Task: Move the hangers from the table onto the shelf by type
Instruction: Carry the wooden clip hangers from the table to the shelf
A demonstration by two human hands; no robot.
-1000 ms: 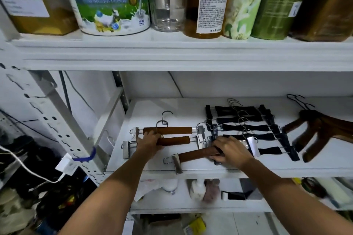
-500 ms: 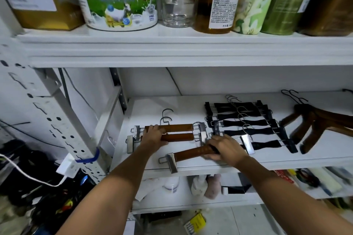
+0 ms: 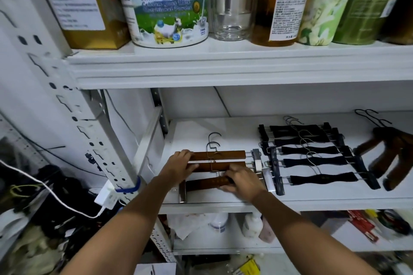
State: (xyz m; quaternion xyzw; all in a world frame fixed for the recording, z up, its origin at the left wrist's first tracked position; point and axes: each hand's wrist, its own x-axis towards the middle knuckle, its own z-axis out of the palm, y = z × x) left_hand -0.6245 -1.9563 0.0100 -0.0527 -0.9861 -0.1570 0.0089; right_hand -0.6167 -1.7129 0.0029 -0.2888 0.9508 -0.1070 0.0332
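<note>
Three brown wooden clip hangers lie side by side at the left of the white shelf [image 3: 312,196]. My right hand [image 3: 240,179] grips the nearest brown hanger [image 3: 205,183] near its right end. My left hand [image 3: 181,165] rests on the left ends of the two farther brown hangers [image 3: 221,155], holding them in place. Several black clip hangers [image 3: 312,162] lie in a row in the shelf's middle. Dark wooden coat hangers [image 3: 393,154] sit at the right.
The upper shelf [image 3: 223,67] carries a milk powder tin [image 3: 165,6], a clear jar [image 3: 231,2] and bottles. A perforated white post [image 3: 73,107] stands at left with cables. Bottles and clutter fill the lower shelf [image 3: 252,227].
My right hand has swung the nearest brown hanger from a slant to nearly parallel with the other two and pushed it closer to them. My left hand stays on the far pair.
</note>
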